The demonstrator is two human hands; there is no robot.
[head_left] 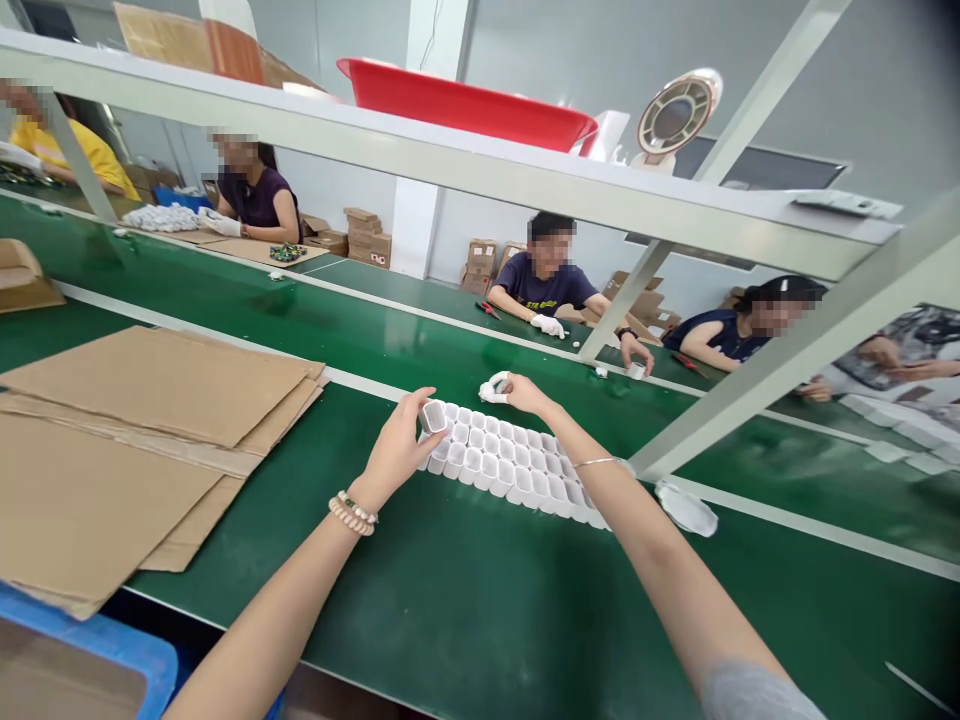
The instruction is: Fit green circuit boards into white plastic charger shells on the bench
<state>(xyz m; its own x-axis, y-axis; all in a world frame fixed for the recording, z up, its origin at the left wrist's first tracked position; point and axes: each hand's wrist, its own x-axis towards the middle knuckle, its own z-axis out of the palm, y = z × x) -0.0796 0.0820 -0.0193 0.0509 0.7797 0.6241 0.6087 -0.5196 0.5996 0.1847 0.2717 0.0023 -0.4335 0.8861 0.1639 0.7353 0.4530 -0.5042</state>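
left hand (397,445) pinches a white cup (433,416), right hand (523,394) grips a white piece (491,391), cup tray (525,475) between them; pairing likely needs lining-up.

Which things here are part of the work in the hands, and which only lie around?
In use: left hand holding a white casing; right hand holding a small white piece; rows of white casings.
Lying about: cardboard sheets; blue crate; red basin.

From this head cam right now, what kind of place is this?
Probably a factory assembly or packing line. A long green workbench runs past seated co-workers; the left hand holds a white casing and the right hand a white piece by rows of casings; cartons are stacked behind.
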